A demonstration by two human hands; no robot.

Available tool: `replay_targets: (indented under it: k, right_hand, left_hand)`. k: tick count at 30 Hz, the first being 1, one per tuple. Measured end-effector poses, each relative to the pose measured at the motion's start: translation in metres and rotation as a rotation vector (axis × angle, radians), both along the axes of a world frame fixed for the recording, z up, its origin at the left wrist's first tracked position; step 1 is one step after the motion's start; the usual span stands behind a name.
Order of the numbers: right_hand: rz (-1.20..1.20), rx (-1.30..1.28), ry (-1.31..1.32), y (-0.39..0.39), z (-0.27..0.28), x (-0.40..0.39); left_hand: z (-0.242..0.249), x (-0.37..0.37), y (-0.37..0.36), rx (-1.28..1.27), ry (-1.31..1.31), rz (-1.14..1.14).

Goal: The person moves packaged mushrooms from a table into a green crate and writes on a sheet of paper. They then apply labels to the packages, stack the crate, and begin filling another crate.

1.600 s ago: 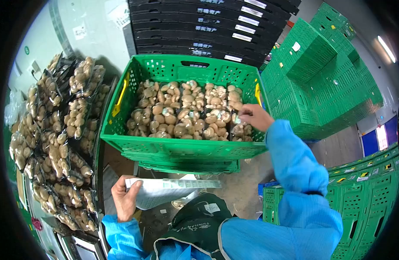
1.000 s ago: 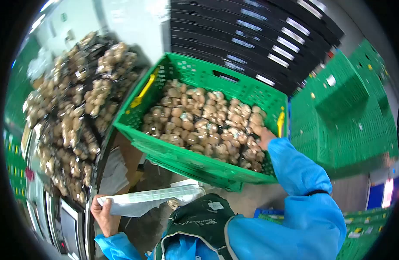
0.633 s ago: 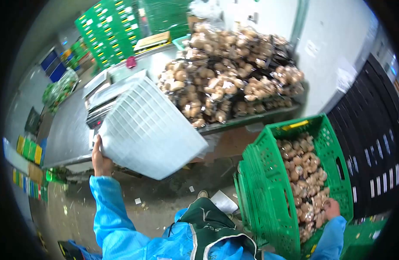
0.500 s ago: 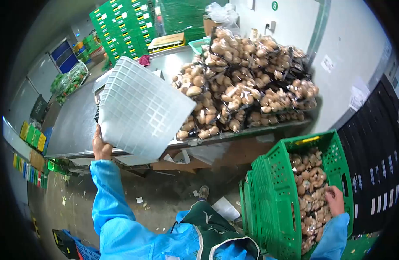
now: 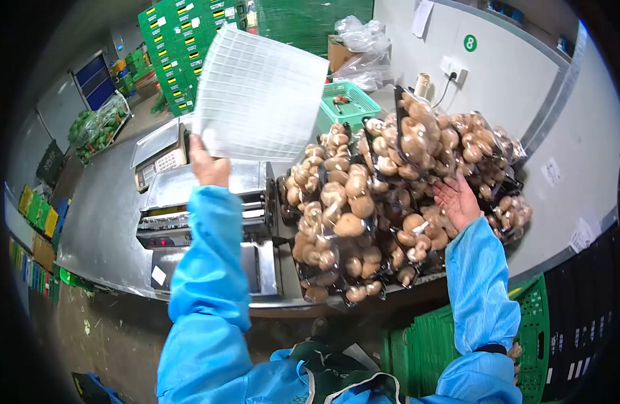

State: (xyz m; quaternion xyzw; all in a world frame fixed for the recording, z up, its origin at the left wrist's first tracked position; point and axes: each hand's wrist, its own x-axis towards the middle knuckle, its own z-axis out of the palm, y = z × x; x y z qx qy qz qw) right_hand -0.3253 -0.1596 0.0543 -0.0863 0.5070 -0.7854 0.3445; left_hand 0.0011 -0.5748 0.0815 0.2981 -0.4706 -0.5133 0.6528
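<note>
Right hand [image 5: 457, 200]: fingers spread, slightly curled, gripping nothing visible, at the heaped mushroom packs [image 5: 350, 192]; contact cannot be confirmed. Left hand [image 5: 210, 167]: fingers pinch the label sheet [image 5: 263, 94] at 1 lower corner, raised clear of the surface [image 5: 94, 215]. The packs lie on that surface, right of the metal-topped machine [image 5: 175, 183]. Handling (judged): packs fairly light, film slick, caps soft and easily bruised; grip by opposite black edges, without squeezing. Sheet light, flexible; hold by its margin.
</note>
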Motion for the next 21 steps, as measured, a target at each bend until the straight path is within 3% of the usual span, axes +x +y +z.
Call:
replay_targets:
  k: [1,4,6,7,9,10,11,12,13,14,15,16,18,19,21]
  right_hand:
    - [-0.027,-0.035,-0.014,-0.013,-0.002,-0.005]
    - [-0.027,-0.017,-0.056,-0.035,-0.005,-0.011]
    - [-0.018,0.019,-0.075,-0.046,-0.005,-0.015]
    - [-0.028,0.026,-0.070,-0.050,-0.002,-0.017]
    - [-0.059,0.082,-0.057,-0.052,0.000,-0.017]
    - [-0.066,0.104,-0.038,-0.055,0.011,-0.006]
    - [-0.091,0.103,-0.040,-0.058,0.012,-0.002]
    - [-0.108,0.077,0.055,-0.059,0.013,0.000]
    - [-0.125,0.052,0.153,-0.060,0.015,0.001]
    - [-0.163,-0.018,0.202,-0.061,0.010,-0.001]
    - [-0.172,-0.118,0.265,-0.062,0.006,-0.004]
    - [-0.205,-0.136,0.237,-0.063,0.004,-0.006]
    - [-0.252,-0.129,0.225,-0.066,0.001,-0.004]
    - [-0.197,-0.162,-0.010,-0.068,0.006,-0.002]
    - [-0.198,-0.129,-0.093,-0.071,0.018,0.004]
  left_hand:
    - [0.001,-0.025,-0.003,0.273,0.543,-0.261]
    - [-0.041,-0.066,-0.002,0.429,0.575,-0.299]
    - [-0.093,-0.087,-0.012,-0.311,-0.768,0.432]
    - [-0.100,-0.092,-0.014,-0.306,-0.762,0.422]
    - [-0.107,-0.100,-0.010,-0.097,-0.542,0.159]
    - [-0.110,-0.100,-0.010,-0.212,-0.600,0.198]
    - [-0.110,-0.102,-0.013,-0.141,-0.488,0.092]
    - [-0.121,-0.101,-0.023,-0.292,-0.613,0.170]
    - [-0.114,-0.100,-0.020,-0.043,-0.201,-0.094]
    - [-0.118,-0.093,-0.019,-0.453,-0.634,0.173]
    - [-0.133,-0.094,-0.047,0.073,-0.076,-0.214]
    - [-0.100,-0.096,-0.036,0.579,0.311,-0.194]
    - [-0.113,-0.085,-0.041,0.547,0.157,-0.219]
    - [-0.108,-0.078,-0.035,0.535,0.062,-0.218]
    - [-0.098,-0.064,-0.024,0.519,-0.057,-0.280]
